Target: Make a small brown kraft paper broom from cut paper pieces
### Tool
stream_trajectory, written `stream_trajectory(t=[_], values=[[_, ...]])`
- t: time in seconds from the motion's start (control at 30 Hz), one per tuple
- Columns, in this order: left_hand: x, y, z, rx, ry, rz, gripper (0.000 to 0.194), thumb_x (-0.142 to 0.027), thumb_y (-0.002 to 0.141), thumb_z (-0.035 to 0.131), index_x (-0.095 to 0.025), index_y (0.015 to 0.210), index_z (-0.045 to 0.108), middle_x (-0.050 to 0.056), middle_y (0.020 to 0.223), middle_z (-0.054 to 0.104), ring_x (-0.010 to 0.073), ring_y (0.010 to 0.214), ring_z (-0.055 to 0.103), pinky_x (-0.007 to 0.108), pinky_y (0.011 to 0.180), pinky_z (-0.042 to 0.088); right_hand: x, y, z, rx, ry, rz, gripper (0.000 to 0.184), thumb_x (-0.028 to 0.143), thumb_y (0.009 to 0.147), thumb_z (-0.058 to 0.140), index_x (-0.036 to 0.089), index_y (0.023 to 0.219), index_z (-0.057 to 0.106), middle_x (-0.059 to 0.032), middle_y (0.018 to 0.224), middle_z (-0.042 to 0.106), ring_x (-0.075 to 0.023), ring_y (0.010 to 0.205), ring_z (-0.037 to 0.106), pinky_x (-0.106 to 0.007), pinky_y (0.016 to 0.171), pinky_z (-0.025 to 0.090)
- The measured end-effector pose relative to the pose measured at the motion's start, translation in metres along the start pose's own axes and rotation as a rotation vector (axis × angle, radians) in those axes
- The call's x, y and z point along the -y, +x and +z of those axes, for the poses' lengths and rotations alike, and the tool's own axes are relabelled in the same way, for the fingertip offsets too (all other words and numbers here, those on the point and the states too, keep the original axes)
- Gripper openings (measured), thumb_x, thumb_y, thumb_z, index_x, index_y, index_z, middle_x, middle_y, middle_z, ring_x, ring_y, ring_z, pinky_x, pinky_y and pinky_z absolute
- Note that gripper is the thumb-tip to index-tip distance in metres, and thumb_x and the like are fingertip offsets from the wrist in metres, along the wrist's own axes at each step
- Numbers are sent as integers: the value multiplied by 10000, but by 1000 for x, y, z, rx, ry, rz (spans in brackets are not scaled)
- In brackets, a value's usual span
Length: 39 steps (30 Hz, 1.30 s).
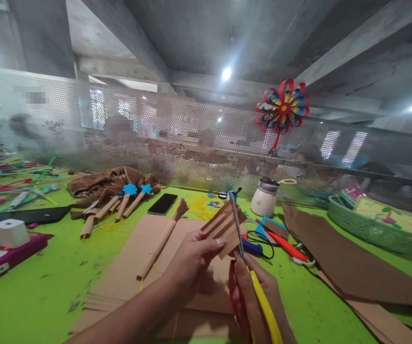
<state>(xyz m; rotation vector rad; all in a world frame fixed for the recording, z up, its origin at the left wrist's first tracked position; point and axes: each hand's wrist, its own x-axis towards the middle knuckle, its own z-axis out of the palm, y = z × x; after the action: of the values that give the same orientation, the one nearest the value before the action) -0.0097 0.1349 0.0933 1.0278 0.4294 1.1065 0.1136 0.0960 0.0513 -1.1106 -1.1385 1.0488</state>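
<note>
My left hand (195, 255) pinches a pleated piece of brown paper (223, 224) between thumb and fingers, held above the table. In my right hand (252, 282) is a pair of scissors (265, 301) with one yellow and one red handle. Its blades point up and lie along the right edge of the folded paper; whether they are cutting into it I cannot tell. Below my hands lies a stack of brown paper sheets (120, 272). A rolled paper stick (159, 243) with a fringed, fanned end rests on that stack, left of my left hand.
Several fan-topped paper rolls (123, 200) with blue cutouts lie at the back left, beside a black phone (163, 204). A white jar (264, 198), a red-handled tool (288, 243), large brown sheets (349, 258) and a green basket (381, 234) stand or lie to the right. A perforated metal screen (191, 119) borders the table's far side.
</note>
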Motion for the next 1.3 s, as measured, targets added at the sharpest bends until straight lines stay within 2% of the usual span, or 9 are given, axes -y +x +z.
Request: stream_trajectory(t=[0.2,0.33,0.57,0.67,0.77,0.87,1.0,1.17,1.3], values=[[4,1,-2,-15,-49,27,260,-108,711,586,-124,956,673,72,921,693,180,884,626,301,883,418,-1,0,-1,-8,10,-16,474,617,657,618,201,885,627,37,494,473,-89,361,426,-187,316,342],[5,2,-2,-19,-62,-5,238,-114,706,586,-128,925,678,78,894,698,190,871,632,301,831,453,-1,2,-2,-30,14,-2,394,591,665,625,206,742,592,40,484,457,-82,343,396,-186,298,320],[3,5,-3,2,-24,30,278,-94,695,552,-99,953,657,109,963,678,220,938,613,321,851,450,10,13,-13,-109,-47,0,460,575,680,622,148,851,599,56,466,445,-63,332,372,-167,298,294],[2,8,-5,-31,8,38,283,-97,674,565,-82,945,645,123,916,682,227,884,628,324,814,466,18,23,-41,-109,-267,-56,492,565,708,593,138,953,616,42,472,487,-86,342,406,-200,334,341],[0,10,-7,-95,41,60,261,-79,652,566,-83,905,629,120,889,679,222,842,634,320,765,482,22,29,-88,-203,-673,-186,493,525,689,614,132,984,651,-39,599,623,-168,509,563,-264,480,443],[0,14,-9,-129,64,60,257,-76,637,579,-82,890,617,126,910,670,206,804,630,303,716,487,20,23,-142,-141,-1102,-158,479,499,677,615,167,1018,672,-90,814,697,-249,703,628,-331,629,473],[3,19,-13,-125,66,75,301,-91,646,614,-92,946,601,110,890,661,168,729,620,268,648,463,13,5,-194,87,-1299,-100,437,425,698,604,190,1062,660,-103,1010,682,-268,856,624,-335,744,460],[11,26,-23,-170,158,127,202,-136,678,652,-111,869,593,65,782,646,124,645,588,241,596,423,12,11,-219,328,-1367,-101,413,313,721,559,219,1117,630,-103,1020,668,-256,859,604,-326,741,438],[14,30,-32,-206,224,118,165,-162,678,667,-119,819,594,42,685,630,119,604,574,243,580,405,29,33,-211,343,-1480,-155,389,326,716,565,202,1074,654,-119,986,665,-272,875,587,-348,746,430]])
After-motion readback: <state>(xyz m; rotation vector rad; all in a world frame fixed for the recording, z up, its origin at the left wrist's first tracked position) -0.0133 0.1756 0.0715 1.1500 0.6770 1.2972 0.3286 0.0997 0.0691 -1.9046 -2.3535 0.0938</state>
